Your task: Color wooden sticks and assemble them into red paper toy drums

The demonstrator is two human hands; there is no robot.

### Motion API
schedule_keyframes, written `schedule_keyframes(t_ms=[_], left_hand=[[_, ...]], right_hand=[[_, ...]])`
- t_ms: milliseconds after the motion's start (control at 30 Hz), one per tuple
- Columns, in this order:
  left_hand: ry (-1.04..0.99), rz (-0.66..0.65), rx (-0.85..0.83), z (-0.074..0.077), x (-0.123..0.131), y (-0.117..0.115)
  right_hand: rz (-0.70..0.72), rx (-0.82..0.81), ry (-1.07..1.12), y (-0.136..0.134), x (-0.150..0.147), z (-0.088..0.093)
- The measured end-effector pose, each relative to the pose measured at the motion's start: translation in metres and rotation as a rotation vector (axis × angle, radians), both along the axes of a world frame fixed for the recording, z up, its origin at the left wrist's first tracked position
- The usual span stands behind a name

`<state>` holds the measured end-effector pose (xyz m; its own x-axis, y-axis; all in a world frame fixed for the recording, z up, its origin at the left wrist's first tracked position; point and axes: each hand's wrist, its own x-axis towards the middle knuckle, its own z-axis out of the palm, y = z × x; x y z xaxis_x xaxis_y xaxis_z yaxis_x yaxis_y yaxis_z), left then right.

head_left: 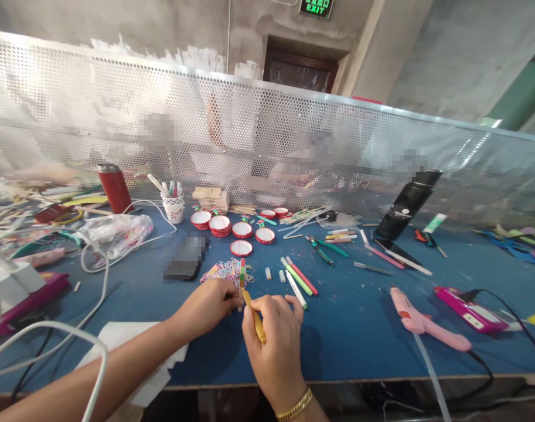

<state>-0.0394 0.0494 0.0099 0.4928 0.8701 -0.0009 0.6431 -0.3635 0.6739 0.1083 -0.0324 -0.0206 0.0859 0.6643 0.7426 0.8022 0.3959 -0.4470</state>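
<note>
My left hand (215, 305) pinches the lower end of a thin craft stick (242, 271), its upper part coloured red and green. In my right hand (273, 328) is a yellow marker pen (257, 322), gripped like a writing tool with its tip against or very close to the stick. Just beyond the left hand lies a heap of multicoloured rubber bands (221, 270). Green, red and white markers (299, 275) rest side by side past my right hand, near two small pen caps (268, 274).
Red-rimmed round lids (241, 248) stand toward the back beside a paper cup of pens (173, 208). A dark phone (187, 258) lies to the left. Green-handled pliers (320, 251), a pink glue gun (425, 325) and a purple power strip (472, 310) are rightward. A perforated metal screen (249, 140) borders the table.
</note>
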Motion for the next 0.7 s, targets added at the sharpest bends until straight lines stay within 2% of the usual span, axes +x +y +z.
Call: schedule_keyframes(t_ms=[333, 700], left_hand=[[0.006, 0.024, 0.018, -0.0021, 0.0002, 0.0010], [-0.016, -0.003, -0.002, 0.0002, 0.0002, 0.0005]], right_hand=[[0.038, -0.014, -0.008, -0.0001, -0.0005, 0.0005], [-0.052, -0.014, -0.028, 0.0003, 0.0003, 0.0001]])
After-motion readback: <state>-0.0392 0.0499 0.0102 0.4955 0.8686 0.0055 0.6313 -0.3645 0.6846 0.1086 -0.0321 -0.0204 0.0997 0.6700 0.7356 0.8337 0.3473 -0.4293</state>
